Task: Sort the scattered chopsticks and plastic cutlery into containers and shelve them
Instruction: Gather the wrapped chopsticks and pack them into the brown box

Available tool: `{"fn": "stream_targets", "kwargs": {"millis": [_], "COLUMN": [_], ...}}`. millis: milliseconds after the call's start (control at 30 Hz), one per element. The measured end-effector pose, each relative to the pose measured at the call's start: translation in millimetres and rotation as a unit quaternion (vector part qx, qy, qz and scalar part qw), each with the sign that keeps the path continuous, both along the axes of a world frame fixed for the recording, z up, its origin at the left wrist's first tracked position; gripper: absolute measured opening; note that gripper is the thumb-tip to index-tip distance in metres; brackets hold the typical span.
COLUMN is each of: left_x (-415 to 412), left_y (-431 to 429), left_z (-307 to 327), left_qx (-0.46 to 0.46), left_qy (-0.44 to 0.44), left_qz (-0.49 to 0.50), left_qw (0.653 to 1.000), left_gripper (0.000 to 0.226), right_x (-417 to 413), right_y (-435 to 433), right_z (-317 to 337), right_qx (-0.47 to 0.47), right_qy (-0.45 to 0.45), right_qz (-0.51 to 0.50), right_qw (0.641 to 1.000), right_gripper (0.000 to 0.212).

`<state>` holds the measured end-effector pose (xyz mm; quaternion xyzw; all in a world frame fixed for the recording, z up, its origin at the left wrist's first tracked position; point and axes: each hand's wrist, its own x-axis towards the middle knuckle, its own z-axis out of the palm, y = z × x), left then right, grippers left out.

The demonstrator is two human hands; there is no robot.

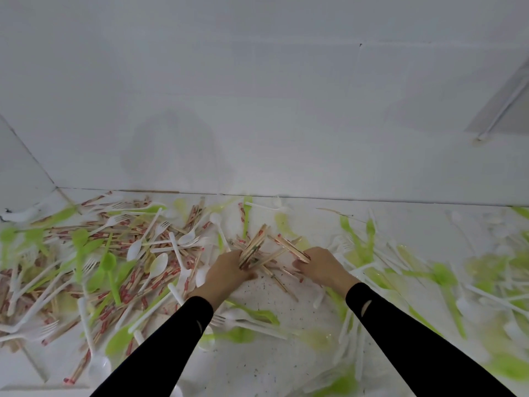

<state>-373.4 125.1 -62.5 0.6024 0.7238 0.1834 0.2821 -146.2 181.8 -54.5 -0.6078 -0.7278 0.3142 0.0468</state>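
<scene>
Wooden chopsticks (254,245) bunched in left hand (229,270), right hand (323,265); cutlery (108,263) scattered around.

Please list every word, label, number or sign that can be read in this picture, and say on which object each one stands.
None can be read.
Red print on the scattered chopstick wrappers: too small and blurred to read.
Red print on the chopstick bundle gripped by the left hand: blurred, unreadable.
White spoon and green spoon: no marking visible.

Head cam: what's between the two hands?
Loose chopsticks lie crossed on the speckled white surface between the left hand and right hand; head view.
</scene>
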Motion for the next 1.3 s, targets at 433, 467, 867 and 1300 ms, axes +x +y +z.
{"fn": "stream_targets", "kwargs": {"millis": [433, 467, 867, 1300], "left_x": [-24.4, -27.3, -24.2, 95.5], "left_y": [-2.5, -3.3, -22.1, 1.1], "left_z": [37.7, 41.0, 62.3, 102.1], "left_qx": [0.095, 0.103, 0.162, 0.118], "left_qy": [-0.151, -0.173, -0.473, -0.830], "left_qz": [0.121, 0.127, 0.155, 0.153], "left_qw": [0.976, 0.971, 0.852, 0.524], "left_gripper": [0.019, 0.013, 0.025, 0.016], "right_x": [-13.3, -15.6, 3.8, 46.2], "right_y": [-13.9, -14.0, -11.0, -81.0], "right_z": [-4.5, -7.5, 17.7, 96.1], "right_qx": [0.093, 0.109, 0.020, 0.155], "right_qy": [-0.143, -0.150, 0.100, 0.502], "right_qz": [0.098, 0.103, -0.050, -0.319], "right_qw": [0.980, 0.977, 0.994, 0.789], "right_gripper": [0.034, 0.034, 0.025, 0.020]}}
